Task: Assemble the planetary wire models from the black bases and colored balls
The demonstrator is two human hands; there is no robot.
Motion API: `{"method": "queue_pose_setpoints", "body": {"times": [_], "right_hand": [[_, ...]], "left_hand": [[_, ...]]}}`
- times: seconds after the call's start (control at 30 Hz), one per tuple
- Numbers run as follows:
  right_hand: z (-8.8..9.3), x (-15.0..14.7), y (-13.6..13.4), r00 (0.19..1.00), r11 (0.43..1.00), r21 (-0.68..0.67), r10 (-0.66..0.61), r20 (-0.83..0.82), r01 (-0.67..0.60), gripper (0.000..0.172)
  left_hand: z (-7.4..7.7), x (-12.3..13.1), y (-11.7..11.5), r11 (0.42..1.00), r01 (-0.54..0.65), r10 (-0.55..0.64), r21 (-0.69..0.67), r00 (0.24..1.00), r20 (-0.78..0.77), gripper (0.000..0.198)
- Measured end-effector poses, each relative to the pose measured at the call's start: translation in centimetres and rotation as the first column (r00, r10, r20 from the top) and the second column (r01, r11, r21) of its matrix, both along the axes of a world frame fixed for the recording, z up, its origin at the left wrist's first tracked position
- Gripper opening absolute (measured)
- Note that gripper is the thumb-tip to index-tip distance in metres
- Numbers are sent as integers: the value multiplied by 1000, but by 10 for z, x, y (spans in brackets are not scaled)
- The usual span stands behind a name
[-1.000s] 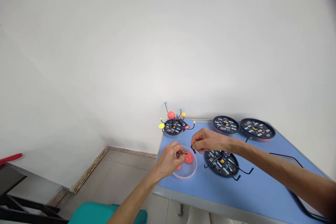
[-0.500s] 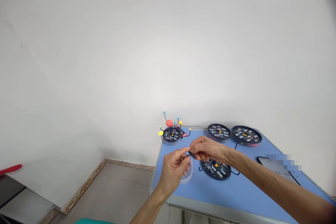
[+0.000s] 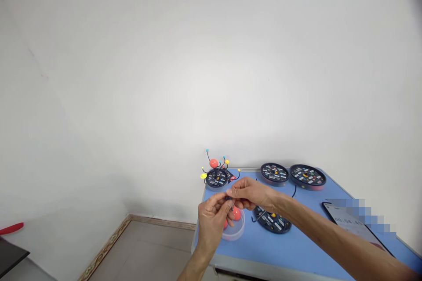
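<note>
My left hand and my right hand meet above the blue table. Both have their fingers pinched on one small dark piece, mostly hidden by the fingertips. Below my left hand lies a clear round tub with red balls in it, partly covered by my fingers. Beneath my right wrist is a round black printed base, with thin black bent rods lying on it and around it.
At the back left stands a planet model with a red ball and small coloured balls on curved rods. Two round black trays sit along the wall. A phone showing a timer lies at the right.
My hands have shifted slightly left and closer together around the dark piece. More of the red balls in the tub shows. The whole scene sits a little lower in view.
</note>
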State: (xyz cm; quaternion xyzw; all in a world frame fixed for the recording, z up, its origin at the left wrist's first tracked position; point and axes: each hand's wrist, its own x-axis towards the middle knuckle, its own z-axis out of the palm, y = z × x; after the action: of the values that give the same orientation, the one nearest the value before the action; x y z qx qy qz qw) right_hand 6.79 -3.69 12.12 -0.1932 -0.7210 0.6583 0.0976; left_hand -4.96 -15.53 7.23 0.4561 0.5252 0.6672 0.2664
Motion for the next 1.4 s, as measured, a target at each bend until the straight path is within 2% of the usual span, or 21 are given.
{"method": "queue_pose_setpoints", "body": {"times": [0.13, 0.23, 0.27, 0.3, 0.37, 0.4, 0.47, 0.53, 0.67, 0.7, 0.73, 0.77, 0.8, 0.93, 1.0, 1.07, 1.17, 1.27, 1.33, 1.4], "right_hand": [[-7, 0, -18, 966, 969, 93, -216, -140, 230, 49], [-22, 4, -42, 926, 928, 214, -238, -294, 306, 29], [-28, 5, -50, 913, 896, 274, -259, -316, 349, 21], [-35, 5, -57, 893, 843, 342, -304, -333, 415, 17], [-48, 7, -67, 829, 701, 457, -380, -410, 547, 12], [-54, 7, -70, 796, 636, 489, -395, -458, 597, 12], [-65, 9, -71, 743, 543, 518, -379, -551, 661, 14], [-73, 11, -71, 696, 437, 549, -342, -631, 713, 17], [-84, 19, -69, 648, 76, 653, -251, -719, 754, 22], [-85, 21, -68, 654, 18, 670, -244, -717, 742, 23], [-86, 24, -68, 658, -10, 680, -243, -712, 733, 23], [-87, 28, -67, 658, -5, 680, -250, -711, 733, 22], [-87, 32, -67, 651, 29, 668, -263, -712, 743, 21], [-84, 53, -68, 613, 307, 531, -357, -705, 790, 15], [-82, 63, -70, 625, 395, 494, -363, -691, 775, 14], [-81, 71, -71, 654, 429, 508, -338, -677, 747, 14], [-81, 80, -73, 710, 440, 566, -314, -630, 697, 18], [-81, 86, -76, 730, 445, 583, -328, -600, 680, 20], [-79, 88, -79, 711, 491, 523, -380, -592, 697, 17], [-77, 89, -81, 676, 577, 380, -475, -564, 723, 14]], "left_hand": [[2, 3, 0, 993, -119, 118, -8, 978, 169, 32], [-3, 10, 1, 989, -147, 144, -14, 938, 316, 32], [-6, 14, 2, 987, -159, 153, -15, 918, 366, 32], [-9, 18, 3, 985, -170, 161, -15, 896, 414, 32], [-16, 26, 4, 982, -189, 170, -10, 857, 487, 33], [-20, 30, 4, 981, -192, 169, -7, 843, 511, 34], [-25, 37, 5, 982, -191, 163, -6, 823, 544, 36], [-30, 42, 5, 983, -182, 162, -22, 810, 563, 37], [-37, 48, 6, 980, -179, 196, -84, 820, 539, 39], [-38, 49, 5, 981, -171, 195, -94, 833, 518, 39], [-39, 49, 4, 983, -152, 182, -100, 850, 495, 40], [-39, 50, 3, 985, -137, 168, -100, 865, 472, 41], [-39, 49, 1, 987, -127, 157, -96, 878, 451, 40], [-31, 47, -7, 990, -127, 140, -60, 938, 318, 33], [-26, 49, -10, 996, -72, 83, -58, 969, 231, 32], [-21, 54, -10, 997, 25, -10, -74, 979, 205, 31], [-19, 64, -8, 979, 175, -138, -106, 947, 289, 30], [-21, 72, -5, 965, 231, -177, -127, 925, 337, 30], [-25, 74, -4, 965, 229, -175, -131, 928, 330, 28], [-29, 77, -3, 968, 221, -174, -118, 932, 318, 27]]}}
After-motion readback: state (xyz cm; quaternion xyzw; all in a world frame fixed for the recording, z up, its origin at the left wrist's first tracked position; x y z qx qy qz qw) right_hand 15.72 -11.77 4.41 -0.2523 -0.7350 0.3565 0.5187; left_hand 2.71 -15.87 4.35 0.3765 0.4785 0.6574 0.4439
